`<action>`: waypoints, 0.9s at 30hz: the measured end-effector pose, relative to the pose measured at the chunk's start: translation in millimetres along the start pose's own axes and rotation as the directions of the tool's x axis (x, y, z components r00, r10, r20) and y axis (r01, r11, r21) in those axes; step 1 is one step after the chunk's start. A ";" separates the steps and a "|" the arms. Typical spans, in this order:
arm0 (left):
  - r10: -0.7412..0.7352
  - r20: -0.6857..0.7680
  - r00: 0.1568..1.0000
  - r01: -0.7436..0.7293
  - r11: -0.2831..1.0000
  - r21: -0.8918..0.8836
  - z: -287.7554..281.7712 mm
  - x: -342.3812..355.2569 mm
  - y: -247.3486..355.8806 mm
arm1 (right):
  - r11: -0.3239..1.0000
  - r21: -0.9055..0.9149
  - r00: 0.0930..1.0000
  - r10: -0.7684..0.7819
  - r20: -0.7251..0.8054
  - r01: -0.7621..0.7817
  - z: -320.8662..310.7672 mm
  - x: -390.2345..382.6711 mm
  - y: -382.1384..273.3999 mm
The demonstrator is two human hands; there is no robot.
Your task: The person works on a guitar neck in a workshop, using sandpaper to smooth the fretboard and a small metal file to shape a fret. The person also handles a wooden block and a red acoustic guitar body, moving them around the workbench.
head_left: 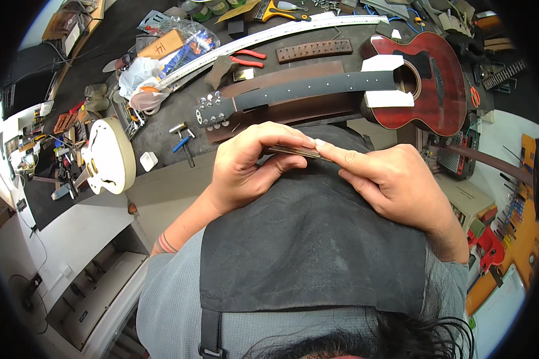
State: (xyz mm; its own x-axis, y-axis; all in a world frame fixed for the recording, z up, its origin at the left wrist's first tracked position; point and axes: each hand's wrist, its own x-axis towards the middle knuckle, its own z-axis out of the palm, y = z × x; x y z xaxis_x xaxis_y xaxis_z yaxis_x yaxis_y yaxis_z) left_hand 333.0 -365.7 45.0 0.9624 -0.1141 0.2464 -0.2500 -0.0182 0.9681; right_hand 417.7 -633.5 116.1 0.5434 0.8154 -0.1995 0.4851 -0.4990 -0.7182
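Both my hands meet in front of my dark apron, over a thin, flat, layered brownish piece (294, 152); its exact kind I cannot make out. My left hand (251, 158) grips it between thumb below and fingers above. At its other end my right hand (389, 182) pinches it, index fingertip on top, close to the left fingertips. Just beyond lies a dark red acoustic guitar (452, 96) on its back, neck to the left. White sheets (389, 99) cover its top beside the soundhole. Its dark fingerboard (305, 87) shows no strings, and tuners sit on the headstock (214, 112).
A small hammer (183, 143) and a white guitar body (111, 155) lie to the left. Behind the neck are red-handled pliers (248, 57), a slotted wooden block (314, 51) and a long white ruler (263, 39). Plastic bags (141, 78) crowd the back left; tools hang at the right.
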 end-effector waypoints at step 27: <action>-0.096 0.105 0.990 0.097 0.995 -0.013 5.5 0.5 4.1 | 1.000 0.026 0.996 -0.002 0.094 -0.001 4.6 -5.5 9.6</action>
State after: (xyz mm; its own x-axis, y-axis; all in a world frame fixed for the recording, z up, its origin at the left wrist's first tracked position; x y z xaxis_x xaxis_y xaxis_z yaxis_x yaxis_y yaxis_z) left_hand 331.8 -371.3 48.8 0.9655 -0.2151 0.1466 -0.1537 -0.0167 0.9880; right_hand 416.3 -641.4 107.2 0.4756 0.8403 -0.2600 0.4668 -0.4917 -0.7351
